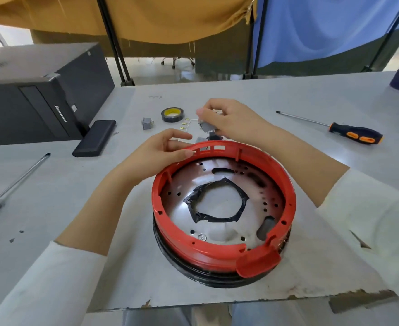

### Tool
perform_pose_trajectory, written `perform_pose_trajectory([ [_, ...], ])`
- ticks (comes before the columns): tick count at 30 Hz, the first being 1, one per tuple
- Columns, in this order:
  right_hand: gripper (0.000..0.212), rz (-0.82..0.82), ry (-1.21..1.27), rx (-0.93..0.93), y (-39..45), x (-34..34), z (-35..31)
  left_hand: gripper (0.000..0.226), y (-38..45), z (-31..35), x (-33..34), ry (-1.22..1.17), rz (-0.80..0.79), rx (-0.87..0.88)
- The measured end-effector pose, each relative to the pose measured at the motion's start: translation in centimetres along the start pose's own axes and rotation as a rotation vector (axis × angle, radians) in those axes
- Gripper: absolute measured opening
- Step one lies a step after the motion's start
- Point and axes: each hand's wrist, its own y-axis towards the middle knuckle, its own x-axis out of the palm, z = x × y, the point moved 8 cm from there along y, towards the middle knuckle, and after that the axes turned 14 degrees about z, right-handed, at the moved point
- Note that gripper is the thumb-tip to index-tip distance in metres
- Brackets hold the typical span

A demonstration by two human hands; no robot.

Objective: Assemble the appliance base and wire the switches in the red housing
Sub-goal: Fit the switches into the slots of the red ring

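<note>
Right hand [226, 118] fingers pinch a grey switch [206, 126]; left hand [163, 149] fingers, relaxed, touch red housing [217, 254] rim.

Bare desk [299, 109] lies open to my right as far as the orange-handled screwdriver [356, 136]. Ahead, the tape roll [172, 114], a loose grey switch [147, 123] and small wires [186, 124] crowd the space beyond the red housing [219, 252]. To the left, a black computer case [41, 95] walls the desk off.

Setting: a workshop bench.
Evidence: screwdrivers [356, 135], tape roll [172, 114] and computer tower [41, 95] are laid on the grey table [287, 102].
</note>
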Motion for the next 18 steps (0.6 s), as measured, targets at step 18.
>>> perform_pose_trajectory([
  [18, 0.03, -0.27, -0.073, 0.077, 1.6, 7.4, 1.5, 0.054, 0.2, -4.2, -0.9, -0.365, -0.019, -0.161],
])
